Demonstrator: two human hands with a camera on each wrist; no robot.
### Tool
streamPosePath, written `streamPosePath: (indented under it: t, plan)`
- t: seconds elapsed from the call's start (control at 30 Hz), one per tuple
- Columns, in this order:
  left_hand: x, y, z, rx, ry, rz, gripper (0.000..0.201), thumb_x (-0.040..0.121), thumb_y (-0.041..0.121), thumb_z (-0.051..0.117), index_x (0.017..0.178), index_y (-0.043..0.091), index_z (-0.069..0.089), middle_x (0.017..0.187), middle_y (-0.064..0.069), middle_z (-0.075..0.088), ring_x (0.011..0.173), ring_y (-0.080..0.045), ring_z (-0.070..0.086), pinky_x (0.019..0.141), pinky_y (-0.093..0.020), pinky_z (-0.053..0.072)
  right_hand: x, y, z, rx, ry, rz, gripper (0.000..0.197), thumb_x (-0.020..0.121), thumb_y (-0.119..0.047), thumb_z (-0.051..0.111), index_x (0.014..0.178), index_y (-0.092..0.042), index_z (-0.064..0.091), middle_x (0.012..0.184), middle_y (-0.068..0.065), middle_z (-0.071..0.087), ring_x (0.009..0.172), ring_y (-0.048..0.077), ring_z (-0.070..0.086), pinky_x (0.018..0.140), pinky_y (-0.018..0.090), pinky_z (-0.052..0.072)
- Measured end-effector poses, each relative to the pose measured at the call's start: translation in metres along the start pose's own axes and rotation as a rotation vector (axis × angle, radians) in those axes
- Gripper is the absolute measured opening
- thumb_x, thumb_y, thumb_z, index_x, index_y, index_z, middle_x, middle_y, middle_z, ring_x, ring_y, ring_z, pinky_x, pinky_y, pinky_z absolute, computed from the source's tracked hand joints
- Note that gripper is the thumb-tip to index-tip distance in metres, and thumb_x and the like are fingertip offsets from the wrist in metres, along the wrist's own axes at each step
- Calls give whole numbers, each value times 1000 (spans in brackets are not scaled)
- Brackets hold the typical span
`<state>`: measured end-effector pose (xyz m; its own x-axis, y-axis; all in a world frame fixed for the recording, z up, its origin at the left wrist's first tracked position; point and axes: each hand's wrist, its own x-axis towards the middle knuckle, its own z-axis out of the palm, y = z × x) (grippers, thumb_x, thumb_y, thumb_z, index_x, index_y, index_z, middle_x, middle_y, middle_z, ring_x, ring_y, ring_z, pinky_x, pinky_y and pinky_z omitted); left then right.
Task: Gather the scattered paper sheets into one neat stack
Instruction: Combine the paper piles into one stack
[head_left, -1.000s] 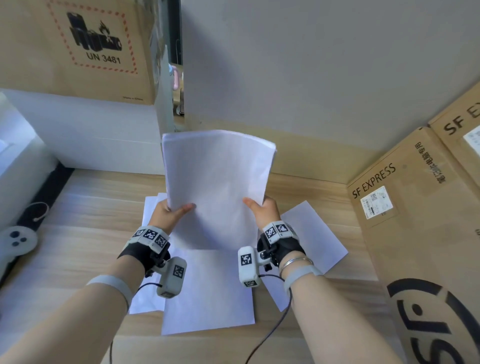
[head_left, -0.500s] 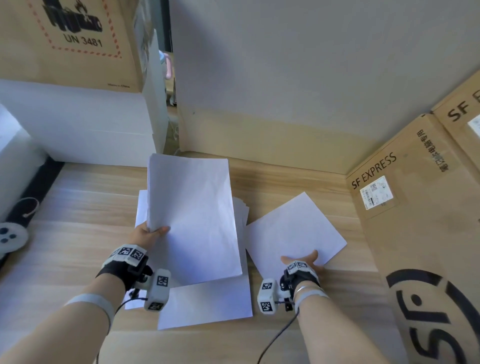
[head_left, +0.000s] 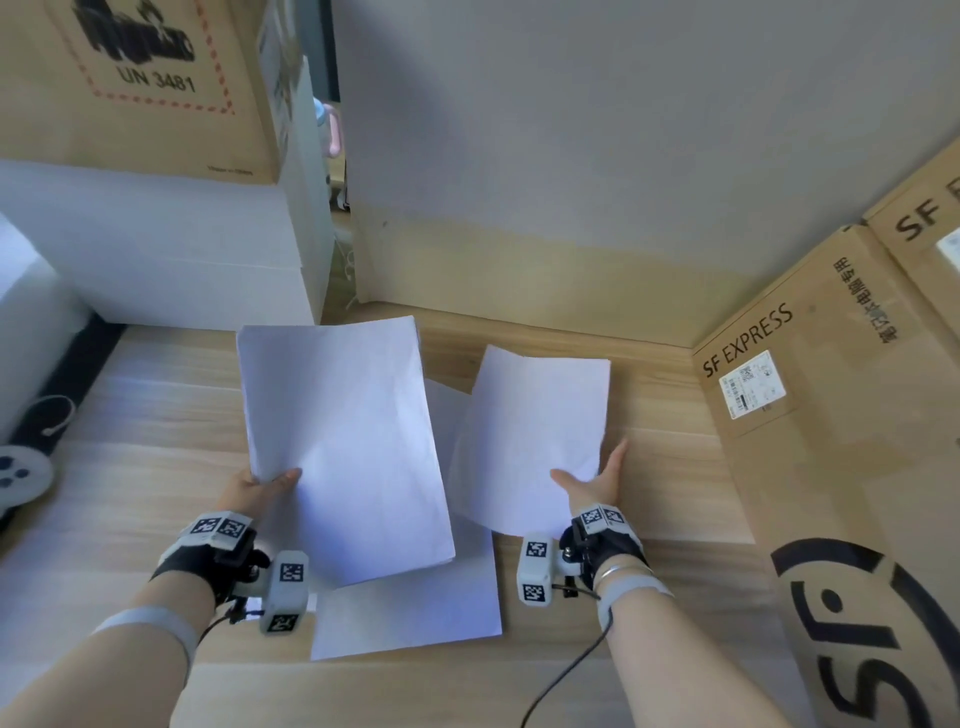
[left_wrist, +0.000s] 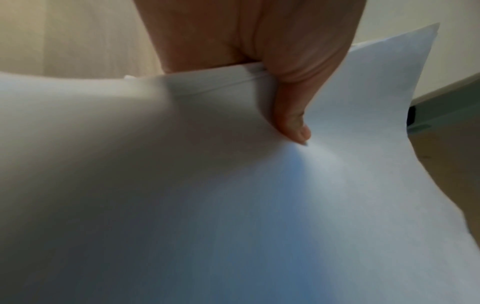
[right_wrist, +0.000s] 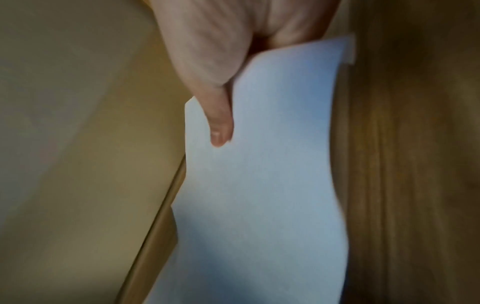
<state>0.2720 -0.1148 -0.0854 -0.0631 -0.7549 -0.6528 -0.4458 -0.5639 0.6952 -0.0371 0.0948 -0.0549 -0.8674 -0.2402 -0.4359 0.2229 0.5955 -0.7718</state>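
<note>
My left hand (head_left: 260, 486) pinches the left edge of a thin stack of white sheets (head_left: 343, 441), held above the wooden table, thumb on top (left_wrist: 291, 123). My right hand (head_left: 592, 483) pinches a single white sheet (head_left: 530, 436) lifted off the table, thumb on its upper face (right_wrist: 221, 127), fingers beneath. The single sheet curves in the air to the right of the stack. Another white sheet (head_left: 410, 613) lies flat on the table under both, and a further sheet's corner (head_left: 441, 410) shows between them.
A large SF Express cardboard box (head_left: 831, 441) stands along the right. A white box (head_left: 156, 249) with a brown carton (head_left: 145, 78) on top stands at the back left. A wall panel (head_left: 571, 156) closes the back. A white game controller (head_left: 21, 473) lies far left.
My right hand let go of the stack, reached to the sheet on the right and has lifted it. My left hand lowered the stack and holds it alone.
</note>
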Motion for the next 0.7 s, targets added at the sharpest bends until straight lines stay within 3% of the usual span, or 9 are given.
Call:
streamPosePath:
  t: [0.1, 0.13, 0.23, 0.37, 0.43, 0.5, 0.6, 0.7]
  plan:
    - [-1, -5, -6, -49, 35, -17, 41, 83, 13, 65, 115, -13, 58, 97, -22, 59, 90, -29, 55, 80, -38, 42, -9, -9, 24, -76, -133, 53, 67, 78, 3, 68, 138, -1, 39, 138, 19, 51, 123, 30, 53, 100, 33, 41]
    - [-3, -5, -6, -59, 40, -16, 41, 84, 12, 64, 116, -14, 57, 96, -21, 58, 90, -28, 54, 78, -37, 40, -14, -9, 31, -140, -173, 80, 57, 81, -2, 66, 133, 3, 44, 135, 18, 53, 121, 30, 54, 98, 32, 41]
    - [-7, -4, -6, -83, 59, -5, 38, 86, 8, 61, 116, -14, 54, 89, -18, 56, 89, -26, 49, 71, -33, 38, -29, -5, 49, -282, -229, 159, 54, 91, -11, 55, 138, 3, 35, 139, 15, 47, 128, 29, 47, 103, 31, 36]
    - [-9, -5, 0, -90, 37, -12, 38, 85, 7, 62, 113, -17, 56, 77, -14, 57, 73, -26, 53, 74, -35, 38, -35, 2, 69, -316, -274, 150, 41, 86, -12, 56, 125, -1, 49, 125, 16, 60, 104, 28, 60, 94, 33, 44]
    - [-12, -6, 8, -93, 14, -22, 36, 84, 5, 62, 111, -17, 56, 73, -12, 57, 69, -24, 52, 76, -36, 39, -34, 2, 73, -290, -308, 117, 43, 83, -9, 59, 124, -4, 49, 119, 14, 62, 101, 28, 60, 89, 32, 47]
    - [-16, -6, 18, -89, -15, -24, 35, 84, 3, 63, 111, -17, 56, 83, -19, 59, 78, -27, 54, 77, -37, 39, -33, -1, 70, -262, -321, 95, 48, 81, -3, 60, 126, -4, 43, 105, 11, 58, 92, 26, 57, 80, 30, 44]
    - [-19, -4, 35, -99, -71, -27, 37, 82, 5, 65, 113, -15, 57, 97, -22, 58, 91, -30, 55, 80, -39, 43, -26, 4, 61, -246, -277, 105, 56, 77, -1, 64, 129, -7, 43, 102, 13, 61, 87, 23, 57, 85, 34, 49]
    - [-12, -12, 51, -99, -147, -59, 49, 73, 13, 74, 113, -12, 59, 107, -31, 63, 100, -42, 61, 94, -54, 47, -24, 11, 44, -300, -337, 127, 30, 80, -12, 64, 110, -7, 64, 101, 12, 71, 84, 23, 63, 79, 29, 50]
